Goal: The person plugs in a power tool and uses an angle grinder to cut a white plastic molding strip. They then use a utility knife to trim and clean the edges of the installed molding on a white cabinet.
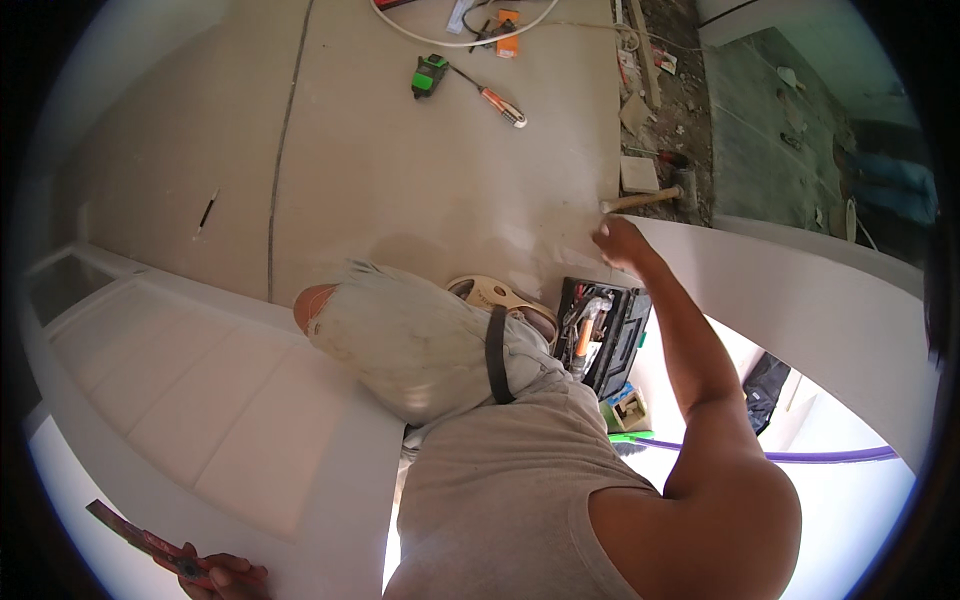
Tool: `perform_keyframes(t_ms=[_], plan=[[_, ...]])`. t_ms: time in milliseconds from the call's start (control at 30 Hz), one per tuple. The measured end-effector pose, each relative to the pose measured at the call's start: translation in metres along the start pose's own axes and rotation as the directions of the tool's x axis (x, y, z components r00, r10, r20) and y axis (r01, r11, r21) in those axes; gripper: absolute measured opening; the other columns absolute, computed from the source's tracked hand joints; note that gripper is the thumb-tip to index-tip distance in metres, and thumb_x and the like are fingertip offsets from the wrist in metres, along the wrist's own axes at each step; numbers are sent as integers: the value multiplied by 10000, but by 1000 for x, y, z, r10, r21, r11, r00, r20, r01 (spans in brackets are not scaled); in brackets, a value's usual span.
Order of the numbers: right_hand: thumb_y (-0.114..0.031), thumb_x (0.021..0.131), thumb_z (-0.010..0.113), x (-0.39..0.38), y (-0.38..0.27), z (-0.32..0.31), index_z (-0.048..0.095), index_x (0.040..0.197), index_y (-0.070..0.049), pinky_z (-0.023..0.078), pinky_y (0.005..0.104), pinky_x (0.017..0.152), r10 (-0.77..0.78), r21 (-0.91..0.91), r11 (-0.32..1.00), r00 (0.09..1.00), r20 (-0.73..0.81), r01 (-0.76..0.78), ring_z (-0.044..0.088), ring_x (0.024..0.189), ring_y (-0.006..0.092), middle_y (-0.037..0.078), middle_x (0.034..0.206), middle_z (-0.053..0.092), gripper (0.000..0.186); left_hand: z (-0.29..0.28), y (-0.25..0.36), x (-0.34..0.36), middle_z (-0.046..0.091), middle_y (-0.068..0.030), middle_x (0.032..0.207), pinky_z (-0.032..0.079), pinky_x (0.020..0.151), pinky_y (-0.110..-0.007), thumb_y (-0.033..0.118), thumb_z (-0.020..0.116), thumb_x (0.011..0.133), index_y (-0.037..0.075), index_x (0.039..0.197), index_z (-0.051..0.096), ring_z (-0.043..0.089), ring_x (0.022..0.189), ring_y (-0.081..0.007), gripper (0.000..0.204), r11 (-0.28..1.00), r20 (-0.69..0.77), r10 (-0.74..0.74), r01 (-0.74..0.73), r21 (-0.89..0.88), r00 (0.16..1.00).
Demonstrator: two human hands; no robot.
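Observation:
At the lower left, my left hand (225, 578) is closed around a narrow, flat red tool (150, 545) with a dark end; its exact kind is unclear. The tool lies over the edge of a white panelled door (330, 470). My right arm reaches forward, and my right hand (622, 245) has its fingers curled beside the end of a white wall (760, 255). Whatever those fingers hold, if anything, is hidden. Just beyond them lies a wooden-handled mallet (640, 200). Nearer to me, a black toolbox (625, 345) stands open with a claw hammer (588, 330) on top.
On the beige floor lie a green tape measure (428, 76), a screwdriver (500, 105), a pencil-like marker (208, 212), an orange box (507, 35) and a white cable (450, 43). A rubble-filled strip (690, 90) runs along the right. A purple pole (830, 456) lies behind my right arm.

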State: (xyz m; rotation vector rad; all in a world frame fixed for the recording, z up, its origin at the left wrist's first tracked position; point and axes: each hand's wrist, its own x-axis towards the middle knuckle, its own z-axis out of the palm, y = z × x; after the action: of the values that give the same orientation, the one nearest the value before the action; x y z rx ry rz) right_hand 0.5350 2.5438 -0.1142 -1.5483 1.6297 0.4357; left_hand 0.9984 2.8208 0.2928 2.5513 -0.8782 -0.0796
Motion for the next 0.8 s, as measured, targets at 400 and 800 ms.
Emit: perform_keyframes(t_ms=[400,800], plan=[[-333,891,647,-89,50,172,727,939,-3,611,415,544,471,123,817,775,421,-563,714,620,298,199,762,709,343,-3,9,13,614,-23,679,503,531,-279,578,408,1018,3,1170,561,556,558,-92,615,992,86,27,-37,118,996],[-238,817,655,-113,86,82,672,849,83,630,447,583,378,131,840,742,554,-526,699,623,320,234,733,659,323,-3,10,11,625,-62,723,457,436,-237,512,439,1033,-65,1336,470,542,540,-94,653,993,130,-41,26,119,991]])
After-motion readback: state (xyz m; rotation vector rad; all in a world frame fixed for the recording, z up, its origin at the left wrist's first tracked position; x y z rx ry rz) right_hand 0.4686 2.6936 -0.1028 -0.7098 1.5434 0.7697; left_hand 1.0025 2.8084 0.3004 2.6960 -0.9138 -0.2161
